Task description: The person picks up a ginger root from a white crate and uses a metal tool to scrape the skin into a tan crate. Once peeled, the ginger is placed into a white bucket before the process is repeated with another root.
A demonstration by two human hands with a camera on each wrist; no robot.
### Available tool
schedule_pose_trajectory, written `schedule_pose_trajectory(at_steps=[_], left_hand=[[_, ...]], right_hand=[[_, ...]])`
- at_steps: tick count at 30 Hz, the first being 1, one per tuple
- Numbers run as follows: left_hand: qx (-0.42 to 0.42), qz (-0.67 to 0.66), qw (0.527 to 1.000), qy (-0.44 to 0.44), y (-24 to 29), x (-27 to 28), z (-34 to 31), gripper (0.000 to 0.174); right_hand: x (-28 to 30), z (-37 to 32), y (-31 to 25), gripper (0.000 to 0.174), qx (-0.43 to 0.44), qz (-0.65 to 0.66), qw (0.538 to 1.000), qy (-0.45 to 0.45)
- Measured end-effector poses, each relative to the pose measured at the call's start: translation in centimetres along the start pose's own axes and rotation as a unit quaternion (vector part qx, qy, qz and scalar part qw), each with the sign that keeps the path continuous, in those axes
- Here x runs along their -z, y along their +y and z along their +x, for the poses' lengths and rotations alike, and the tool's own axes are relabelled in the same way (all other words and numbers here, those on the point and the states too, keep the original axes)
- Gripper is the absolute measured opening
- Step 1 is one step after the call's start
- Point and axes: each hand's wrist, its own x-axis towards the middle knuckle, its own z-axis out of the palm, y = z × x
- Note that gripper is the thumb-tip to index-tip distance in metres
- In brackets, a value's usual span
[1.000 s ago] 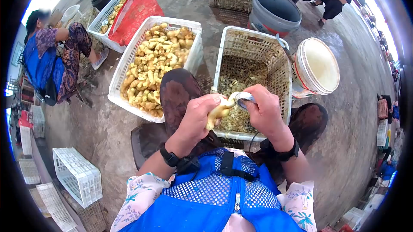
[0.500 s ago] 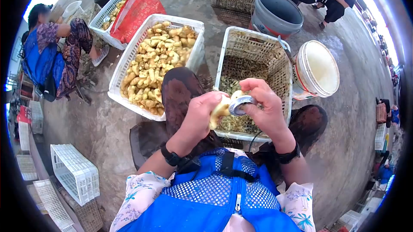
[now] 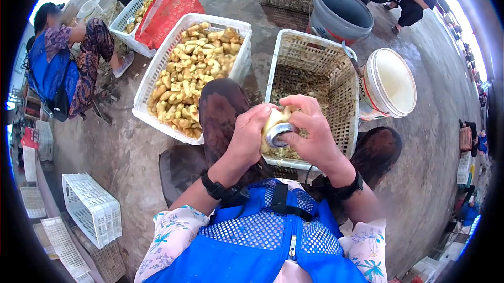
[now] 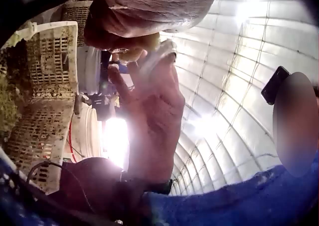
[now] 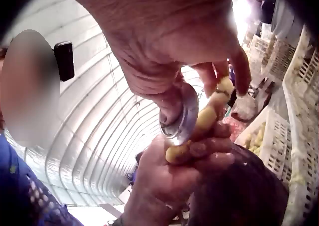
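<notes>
My left hand (image 3: pixel 248 135) grips a pale yellow piece of ginger root (image 5: pixel 205 120), its fingers wrapped around the lower part in the right wrist view. A round metal ring (image 5: pixel 189 116) sits on the thumb of my right hand (image 3: pixel 316 135) and lies against the ginger's side. The right fingers reach over the ginger's far end. Both hands are close together above the near end of a dirty white crate (image 3: pixel 341 81) with brown scraps in its bottom. In the left wrist view the left hand hides most of the ginger.
Left of my knee stands a white crate (image 3: pixel 242 65) heaped with ginger. A grey bucket (image 3: pixel 328 25) and a white bucket (image 3: pixel 370 91) stand beyond and right of the scrap crate. A seated person (image 3: pixel 58 73) is at left. A red sack (image 3: pixel 170 12) leans on another ginger crate.
The ginger has been turned in my left hand, and the metal ring has come down and left across it. My right hand has moved closer to the left.
</notes>
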Motion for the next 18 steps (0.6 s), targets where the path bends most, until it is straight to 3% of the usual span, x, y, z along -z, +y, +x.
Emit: schedule_pose_trajectory(at_steps=[1, 3, 4, 5, 7, 9, 13, 14, 15, 18], left_hand=[[0.002, 0.027, 1.000, -0.009, 0.1, 0.3, -0.1, 0.031], [0.006, 0.080, 0.996, -0.028, 0.5, 0.9, -0.4, 0.030], [0.021, 0.071, 0.997, -0.022, 1.1, 0.6, -0.6, 0.030], [0.023, 0.060, 0.998, -0.018, 1.1, 0.7, -0.5, 0.031], [0.027, 0.037, 0.999, -0.006, 1.1, 0.9, -0.5, 0.031], [0.008, 0.015, 1.000, -0.001, 0.2, 0.5, -0.2, 0.032], [-0.016, 0.090, 0.996, -0.016, 0.4, 0.9, -0.3, 0.031], [0.019, 0.066, 0.997, -0.027, 0.3, 1.6, 0.0, 0.031], [0.023, 0.070, 0.997, -0.026, 0.4, 1.6, 0.0, 0.032], [0.011, 0.116, 0.993, -0.023, 0.3, 1.3, -0.5, 0.034]], right_hand=[[-0.4, 0.2, 0.4, 0.017, 0.024, -0.024, 0.999, 0.014], [0.4, 0.7, 1.6, 0.015, -0.055, 0.057, 0.997, 0.024], [1.2, 1.1, 1.2, 0.016, -0.195, 0.105, 0.975, 0.023], [1.8, 1.2, 1.4, 0.015, -0.220, 0.122, 0.966, 0.052], [2.2, 1.2, 1.6, 0.014, -0.085, 0.053, 0.993, 0.061], [0.9, 1.1, 0.2, 0.015, 0.030, 0.004, 1.000, 0.003], [0.5, 1.9, 2.0, 0.018, 0.047, -0.027, 0.998, 0.023], [1.3, 1.8, 2.0, 0.017, -0.090, 0.007, 0.994, 0.066], [2.3, 2.0, 2.6, 0.016, -0.118, 0.013, 0.989, 0.084], [1.3, 1.6, 1.8, 0.015, 0.013, -0.008, 1.000, 0.023]])
